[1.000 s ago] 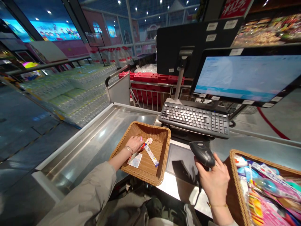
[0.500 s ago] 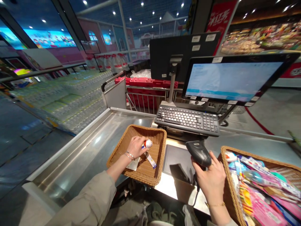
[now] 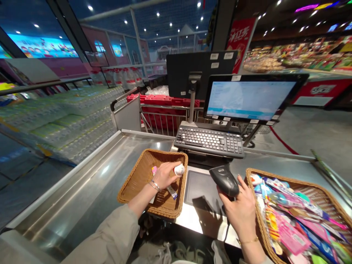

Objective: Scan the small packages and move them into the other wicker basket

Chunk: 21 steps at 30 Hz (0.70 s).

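Note:
My left hand [image 3: 164, 175] is inside a wicker basket [image 3: 137, 176] on the steel counter, fingers closed on a small white egg-shaped packet [image 3: 179, 169] held near the basket's right rim. A thin striped stick packet [image 3: 172, 191] lies on the basket floor under the hand, and a pink packet end [image 3: 154, 170] shows to its left. My right hand [image 3: 239, 211] grips a black barcode scanner [image 3: 224, 180], held above the dark scan plate [image 3: 199, 183] between the two baskets.
A second wicker basket [image 3: 251, 175] at the right is full of several bright candy and toy packets. Behind stand a keyboard [image 3: 209, 140], a lit till screen [image 3: 249, 99] and a second monitor's back [image 3: 192, 71]. The steel counter [image 3: 90, 187] runs left; shopping carts and stacked water bottles lie beyond.
My left hand has lifted the white egg-shaped packet off the basket floor and carried it right toward the rim. My view has swung right. My right hand keeps holding the scanner.

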### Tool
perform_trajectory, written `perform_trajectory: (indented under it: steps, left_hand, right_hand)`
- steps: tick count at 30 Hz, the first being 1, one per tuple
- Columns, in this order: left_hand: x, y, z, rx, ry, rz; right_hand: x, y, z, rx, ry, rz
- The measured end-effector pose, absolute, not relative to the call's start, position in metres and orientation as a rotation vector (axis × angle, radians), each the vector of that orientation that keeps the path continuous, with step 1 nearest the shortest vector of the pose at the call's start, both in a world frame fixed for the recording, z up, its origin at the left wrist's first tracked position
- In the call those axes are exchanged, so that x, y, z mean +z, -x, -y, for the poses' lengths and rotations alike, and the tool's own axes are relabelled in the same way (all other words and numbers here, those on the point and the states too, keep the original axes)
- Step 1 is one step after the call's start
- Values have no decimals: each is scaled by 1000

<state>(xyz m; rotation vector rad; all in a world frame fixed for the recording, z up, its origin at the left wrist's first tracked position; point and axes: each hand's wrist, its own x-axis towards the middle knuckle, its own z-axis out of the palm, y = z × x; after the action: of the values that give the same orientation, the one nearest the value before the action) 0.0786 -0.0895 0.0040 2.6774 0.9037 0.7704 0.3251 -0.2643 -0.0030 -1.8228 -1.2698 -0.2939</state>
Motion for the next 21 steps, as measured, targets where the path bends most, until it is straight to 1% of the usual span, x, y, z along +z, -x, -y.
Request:
perform_trajectory:
  steps: [5,10,16,21]
  left_hand:
    - [-8,-90,88,814,-2650,-960]
    - [-11,-102,84,776,-2713,-871]
    - [2,-118,85,551,-2769,-876]
    - [16,-134,87,504,-2884,-847]
  right_hand:
    - [-1,-325,269,-273,1793,1331]
    - [8,-326,275,-319,1798,1433]
    - [14,-328,283,-338,1816,1538]
    - [17,-327,287,-337,1840,1616]
